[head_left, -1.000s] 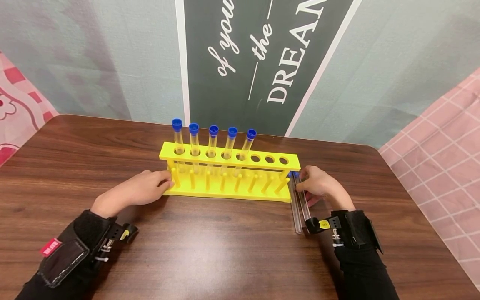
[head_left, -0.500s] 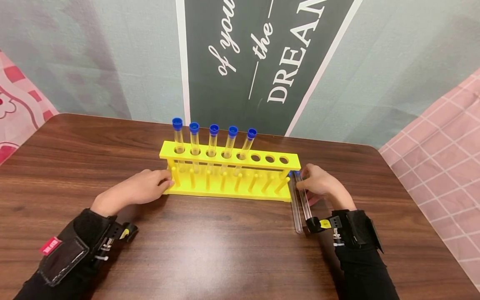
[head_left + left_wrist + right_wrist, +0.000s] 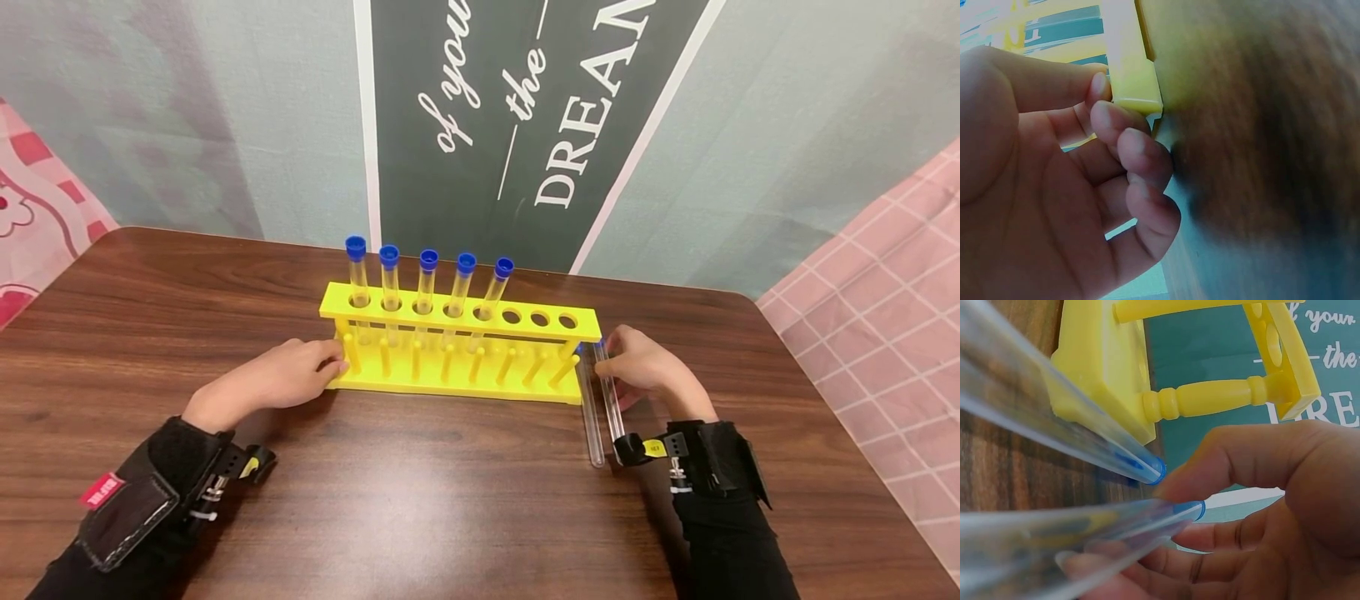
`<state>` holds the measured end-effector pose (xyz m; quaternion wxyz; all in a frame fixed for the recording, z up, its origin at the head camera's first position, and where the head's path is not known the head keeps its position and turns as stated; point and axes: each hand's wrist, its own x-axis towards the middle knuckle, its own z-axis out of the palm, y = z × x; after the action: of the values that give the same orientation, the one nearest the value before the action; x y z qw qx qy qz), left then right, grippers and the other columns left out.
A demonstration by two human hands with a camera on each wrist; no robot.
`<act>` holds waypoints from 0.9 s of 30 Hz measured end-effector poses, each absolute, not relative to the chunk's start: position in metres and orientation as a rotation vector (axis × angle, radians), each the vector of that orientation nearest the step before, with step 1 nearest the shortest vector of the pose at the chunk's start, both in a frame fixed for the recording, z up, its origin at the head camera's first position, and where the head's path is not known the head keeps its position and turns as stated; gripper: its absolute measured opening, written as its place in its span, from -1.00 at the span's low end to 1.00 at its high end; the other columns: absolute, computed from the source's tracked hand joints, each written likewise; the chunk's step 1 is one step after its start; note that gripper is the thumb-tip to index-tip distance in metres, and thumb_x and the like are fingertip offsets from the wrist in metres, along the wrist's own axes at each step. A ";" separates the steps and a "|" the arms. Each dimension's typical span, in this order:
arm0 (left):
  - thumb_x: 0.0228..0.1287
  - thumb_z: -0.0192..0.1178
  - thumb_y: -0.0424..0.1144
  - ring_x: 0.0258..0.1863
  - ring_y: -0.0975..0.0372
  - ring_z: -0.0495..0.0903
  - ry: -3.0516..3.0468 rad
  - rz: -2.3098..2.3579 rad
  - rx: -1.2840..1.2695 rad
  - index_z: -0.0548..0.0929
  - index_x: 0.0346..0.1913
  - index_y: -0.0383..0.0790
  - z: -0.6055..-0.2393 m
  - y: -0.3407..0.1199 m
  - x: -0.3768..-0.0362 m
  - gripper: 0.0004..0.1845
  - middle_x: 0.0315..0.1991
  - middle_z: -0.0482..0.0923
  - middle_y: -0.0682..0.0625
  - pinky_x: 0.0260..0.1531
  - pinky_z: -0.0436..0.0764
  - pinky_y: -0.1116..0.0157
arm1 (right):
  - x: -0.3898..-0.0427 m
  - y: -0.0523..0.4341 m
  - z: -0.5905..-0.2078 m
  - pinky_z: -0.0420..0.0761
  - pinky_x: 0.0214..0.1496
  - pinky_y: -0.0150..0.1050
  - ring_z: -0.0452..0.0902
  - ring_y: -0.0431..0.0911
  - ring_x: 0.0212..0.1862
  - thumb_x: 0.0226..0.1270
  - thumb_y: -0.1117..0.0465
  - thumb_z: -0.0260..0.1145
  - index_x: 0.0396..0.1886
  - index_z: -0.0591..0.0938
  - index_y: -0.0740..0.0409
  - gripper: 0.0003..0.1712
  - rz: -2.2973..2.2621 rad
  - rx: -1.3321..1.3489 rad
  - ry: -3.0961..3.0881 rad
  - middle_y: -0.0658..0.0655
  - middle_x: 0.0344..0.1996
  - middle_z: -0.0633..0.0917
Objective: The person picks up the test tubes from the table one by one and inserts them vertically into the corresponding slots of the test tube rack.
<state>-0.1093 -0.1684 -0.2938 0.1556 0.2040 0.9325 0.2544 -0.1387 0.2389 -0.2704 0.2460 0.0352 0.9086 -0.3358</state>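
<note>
The right hand (image 3: 637, 367) has lifted the cap end of one loose test tube (image 3: 609, 400) off the surface (image 3: 450, 500) since a second ago — pinching it just right of the yellow rack (image 3: 457, 321) — while the left hand (image 3: 288, 379) pinches the rack's left end.

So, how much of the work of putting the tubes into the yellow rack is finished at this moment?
Five capped tubes stand in the yellow rack; three holes at its right end are free. The right hand pinches one tube lying beside the rack, and a second tube lies next to it on the table. The left hand holds the rack's left end.
</note>
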 end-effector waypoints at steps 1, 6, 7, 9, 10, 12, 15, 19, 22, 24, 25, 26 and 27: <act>0.37 -0.04 -0.26 -0.70 0.24 0.17 2.672 0.727 0.586 0.40 -0.42 -0.23 -0.294 -0.168 -0.109 -0.81 -0.66 0.21 0.03 -0.62 0.21 0.32 | -0.139 0.239 -0.270 0.58 -0.53 -0.12 0.50 -0.05 -0.64 0.16 0.37 0.12 -0.09 0.15 0.42 -0.58 -0.920 0.098 2.478 0.31 -0.39 0.39; 0.37 -0.04 -0.26 -0.70 0.24 0.17 2.680 0.720 0.594 0.39 -0.43 -0.22 -0.295 -0.169 -0.110 -0.81 -0.66 0.21 0.03 -0.62 0.21 0.32 | -0.139 0.239 -0.268 0.59 -0.51 -0.12 0.51 -0.05 -0.62 0.15 0.37 0.13 -0.07 0.15 0.42 -0.56 -0.905 0.097 2.484 0.31 -0.39 0.40; 0.37 -0.04 -0.26 -0.70 0.24 0.17 2.681 0.719 0.593 0.39 -0.43 -0.22 -0.295 -0.169 -0.110 -0.81 -0.66 0.21 0.03 -0.62 0.21 0.32 | -0.138 0.239 -0.268 0.59 -0.51 -0.12 0.51 -0.05 -0.62 0.15 0.36 0.13 -0.06 0.15 0.42 -0.55 -0.904 0.093 2.486 0.31 -0.39 0.41; 0.37 -0.03 -0.26 -0.70 0.24 0.18 2.683 0.719 0.591 0.39 -0.43 -0.22 -0.294 -0.168 -0.109 -0.81 -0.66 0.21 0.03 -0.62 0.21 0.32 | -0.138 0.239 -0.267 0.59 -0.50 -0.12 0.51 -0.05 -0.61 0.15 0.36 0.14 -0.05 0.15 0.42 -0.54 -0.901 0.089 2.492 0.32 -0.39 0.41; 0.37 -0.03 -0.26 -0.70 0.24 0.18 2.682 0.719 0.590 0.39 -0.44 -0.22 -0.294 -0.168 -0.109 -0.81 -0.66 0.21 0.03 -0.62 0.22 0.32 | -0.138 0.239 -0.266 0.59 -0.50 -0.12 0.51 -0.05 -0.61 0.15 0.36 0.14 -0.05 0.15 0.41 -0.55 -0.907 0.087 2.494 0.32 -0.39 0.41; 0.37 -0.03 -0.26 -0.70 0.24 0.18 2.682 0.719 0.591 0.39 -0.44 -0.22 -0.294 -0.169 -0.109 -0.80 -0.66 0.21 0.03 -0.62 0.22 0.32 | -0.137 0.239 -0.265 0.59 -0.49 -0.12 0.51 -0.04 -0.61 0.15 0.36 0.15 -0.06 0.15 0.41 -0.55 -0.920 0.084 2.499 0.32 -0.37 0.40; 0.37 -0.04 -0.26 -0.70 0.24 0.17 2.678 0.721 0.595 0.38 -0.45 -0.21 -0.295 -0.169 -0.110 -0.80 -0.66 0.21 0.03 -0.62 0.21 0.32 | -0.137 0.239 -0.264 0.59 -0.49 -0.12 0.51 -0.03 -0.59 0.15 0.36 0.16 -0.06 0.16 0.40 -0.55 -0.936 0.082 2.505 0.32 -0.36 0.39; 0.37 -0.04 -0.26 -0.71 0.24 0.16 2.676 0.722 0.599 0.37 -0.45 -0.21 -0.295 -0.169 -0.110 -0.79 -0.66 0.20 0.03 -0.62 0.20 0.32 | -0.136 0.239 -0.262 0.59 -0.48 -0.12 0.51 -0.01 -0.57 0.15 0.36 0.17 -0.05 0.18 0.40 -0.55 -0.939 0.082 2.516 0.33 -0.35 0.40; 0.37 -0.04 -0.26 -0.70 0.24 0.17 2.677 0.725 0.597 0.38 -0.45 -0.21 -0.295 -0.169 -0.110 -0.80 -0.66 0.20 0.03 -0.62 0.21 0.32 | -0.135 0.239 -0.260 0.60 -0.47 -0.12 0.52 -0.01 -0.55 0.15 0.36 0.17 -0.03 0.18 0.41 -0.54 -0.942 0.080 2.520 0.33 -0.34 0.41; 0.37 -0.04 -0.27 -0.70 0.24 0.17 2.678 0.725 0.594 0.38 -0.44 -0.22 -0.295 -0.168 -0.110 -0.80 -0.66 0.21 0.03 -0.62 0.21 0.32 | -0.135 0.240 -0.258 0.60 -0.46 -0.12 0.52 -0.01 -0.56 0.15 0.37 0.17 -0.02 0.18 0.42 -0.53 -0.945 0.071 2.525 0.33 -0.33 0.41; 0.37 -0.04 -0.26 -0.70 0.24 0.18 2.678 0.726 0.591 0.39 -0.43 -0.22 -0.295 -0.168 -0.110 -0.81 -0.66 0.21 0.03 -0.62 0.21 0.32 | -0.134 0.241 -0.257 0.60 -0.46 -0.12 0.53 -0.01 -0.56 0.15 0.37 0.16 -0.01 0.17 0.43 -0.52 -0.954 0.066 2.524 0.34 -0.32 0.41; 0.37 -0.04 -0.27 -0.70 0.24 0.18 2.678 0.726 0.589 0.39 -0.43 -0.23 -0.295 -0.168 -0.110 -0.81 -0.66 0.21 0.03 -0.62 0.22 0.32 | -0.134 0.242 -0.256 0.60 -0.47 -0.11 0.53 -0.01 -0.56 0.14 0.38 0.16 0.00 0.17 0.43 -0.52 -0.964 0.062 2.524 0.34 -0.31 0.40; 0.37 -0.04 -0.27 -0.69 0.24 0.18 2.679 0.723 0.587 0.40 -0.42 -0.23 -0.295 -0.168 -0.110 -0.82 -0.66 0.21 0.03 -0.62 0.22 0.32 | -0.133 0.242 -0.255 0.59 -0.47 -0.11 0.53 -0.01 -0.56 0.14 0.38 0.16 0.00 0.17 0.43 -0.51 -0.971 0.055 2.525 0.34 -0.30 0.40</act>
<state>-0.1098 -0.1682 -0.2948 0.1521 0.2047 0.9335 0.2521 -0.1334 0.2418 -0.2549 0.2164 0.0199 0.9111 -0.3502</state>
